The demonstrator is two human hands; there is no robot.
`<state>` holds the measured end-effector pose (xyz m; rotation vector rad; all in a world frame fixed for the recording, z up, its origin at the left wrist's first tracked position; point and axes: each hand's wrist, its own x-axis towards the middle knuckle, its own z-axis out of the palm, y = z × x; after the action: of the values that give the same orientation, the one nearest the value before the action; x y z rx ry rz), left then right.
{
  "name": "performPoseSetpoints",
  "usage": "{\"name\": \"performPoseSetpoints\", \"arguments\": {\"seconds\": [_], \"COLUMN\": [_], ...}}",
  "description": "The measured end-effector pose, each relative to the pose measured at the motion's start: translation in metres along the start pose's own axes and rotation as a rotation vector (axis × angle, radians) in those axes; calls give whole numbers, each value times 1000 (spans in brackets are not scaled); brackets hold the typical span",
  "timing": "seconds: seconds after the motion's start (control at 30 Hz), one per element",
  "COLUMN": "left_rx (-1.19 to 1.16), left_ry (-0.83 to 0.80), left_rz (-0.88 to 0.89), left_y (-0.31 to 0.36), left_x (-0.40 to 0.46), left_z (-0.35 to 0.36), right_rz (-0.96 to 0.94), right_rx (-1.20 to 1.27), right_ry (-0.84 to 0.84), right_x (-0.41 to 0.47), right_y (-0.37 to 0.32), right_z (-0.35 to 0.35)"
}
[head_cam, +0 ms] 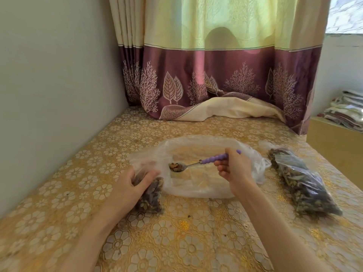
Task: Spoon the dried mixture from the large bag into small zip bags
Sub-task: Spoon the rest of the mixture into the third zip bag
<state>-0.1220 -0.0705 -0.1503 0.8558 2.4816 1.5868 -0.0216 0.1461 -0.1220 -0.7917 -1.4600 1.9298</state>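
Head view shows the right hand (pixel 234 169) closed around the purple handle of the spoon (pixel 198 163), and its bowl is loaded with a small heap of the dried mixture (pixel 175 166). The spoon is held above the large bag (pixel 198 173), near its left end. The left hand (pixel 133 183) is closed in a grip around the top of a small zip bag (pixel 151 195), which is partly filled and stands just left of the large bag, touching its edge.

For this step, the spoon should be kept level while it is carried to the left, and the mouth of the small bag should be held wide open and upright, so that nothing is spilled on the surface (pixel 176 242). The bowl is best tipped only when it is well over the opening.

The mouth of the small zip bag is covered by the left fingers, so it cannot be told how wide it is open. How much mixture remains in the large bag is hard to see; it looks almost empty. A filled bag (pixel 302 181) lies well to the right of the large bag, and whether its zip is closed cannot be made out.
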Motion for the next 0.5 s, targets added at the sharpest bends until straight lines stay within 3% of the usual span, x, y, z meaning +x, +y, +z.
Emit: {"name": "performPoseSetpoints", "arguments": {"seconds": [0.23,0.5], "left_rx": [-91,-240], "left_ry": [1,-12], "left_rz": [-61,-90], "left_y": [0,0], "left_x": [1,1], "left_z": [-1,-1], "right_rz": [-138,-240], "right_rx": [117,187], "right_ry": [22,-254], "right_x": [-9,-36], "right_y": [-23,-40], "right_z": [1,26]}}
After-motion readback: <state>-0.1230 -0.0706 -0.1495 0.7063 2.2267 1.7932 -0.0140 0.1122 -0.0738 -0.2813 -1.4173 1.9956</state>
